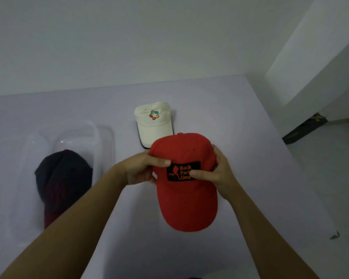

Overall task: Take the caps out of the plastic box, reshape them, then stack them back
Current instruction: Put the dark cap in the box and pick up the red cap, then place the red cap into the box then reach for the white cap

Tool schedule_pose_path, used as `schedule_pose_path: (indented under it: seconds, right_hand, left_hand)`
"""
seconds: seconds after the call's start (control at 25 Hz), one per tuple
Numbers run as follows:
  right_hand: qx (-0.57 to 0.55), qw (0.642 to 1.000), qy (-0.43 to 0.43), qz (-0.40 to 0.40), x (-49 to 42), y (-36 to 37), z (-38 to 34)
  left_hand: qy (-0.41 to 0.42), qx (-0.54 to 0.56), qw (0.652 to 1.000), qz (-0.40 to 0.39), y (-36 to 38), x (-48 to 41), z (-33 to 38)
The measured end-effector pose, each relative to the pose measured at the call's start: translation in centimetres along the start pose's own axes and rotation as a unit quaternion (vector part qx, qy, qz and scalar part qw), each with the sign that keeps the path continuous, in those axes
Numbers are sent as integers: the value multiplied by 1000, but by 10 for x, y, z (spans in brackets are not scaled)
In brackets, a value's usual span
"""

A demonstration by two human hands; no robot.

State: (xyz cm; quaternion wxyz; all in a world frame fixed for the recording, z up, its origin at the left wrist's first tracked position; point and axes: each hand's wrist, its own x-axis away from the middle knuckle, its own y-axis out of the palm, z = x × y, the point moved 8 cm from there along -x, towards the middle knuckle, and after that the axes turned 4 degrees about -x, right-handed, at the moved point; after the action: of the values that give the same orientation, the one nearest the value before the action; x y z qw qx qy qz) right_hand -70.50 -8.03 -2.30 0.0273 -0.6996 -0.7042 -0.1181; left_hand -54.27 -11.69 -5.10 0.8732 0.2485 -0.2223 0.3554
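A red cap [186,200] with a black and orange patch is held above the table, brim toward me. My left hand [143,168] grips its left side with the thumb on the crown. My right hand [218,174] grips the right side, thumb pressing on the patch. Just behind it a white cap [152,125] with a colourful logo lies on the table. A dark navy and maroon cap [63,182] sits inside the clear plastic box [103,137] at the left, partly hidden by my left forearm.
The pale table [240,117] ends at a wall behind and at a right edge, beyond which the floor and a dark object [304,128] show. A small dark scrap [335,235] lies near the table's right edge.
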Motion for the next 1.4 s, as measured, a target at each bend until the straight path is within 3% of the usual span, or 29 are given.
schedule_pose_path:
  seconds: [0.4, 0.48, 0.6, 0.72, 0.96, 1.24, 1.4]
  right_hand:
    - [38, 990, -128, -31, -39, 192, -68]
    - [52, 992, -112, -8, -50, 219, -58]
    - [31, 998, -14, 58, -61, 247, -13]
    - [143, 984, 62, 81, -54, 267, 36]
    - [370, 921, 95, -82, -63, 324, 73]
    - [318, 916, 202, -138, -104, 338, 96]
    - [363, 896, 168, -194, -104, 346, 87]
  left_hand:
    - [148, -78, 982, 88, -145, 160, 80]
    - [177, -107, 971, 123, -180, 195, 96]
    - [209, -139, 952, 177, -234, 237, 110]
    - [236, -159, 933, 219, -273, 258, 116]
    - [258, -160, 917, 259, -306, 253, 111]
    - [257, -123, 914, 288, -332, 232, 106]
    - [254, -105, 919, 282, -337, 217, 99]
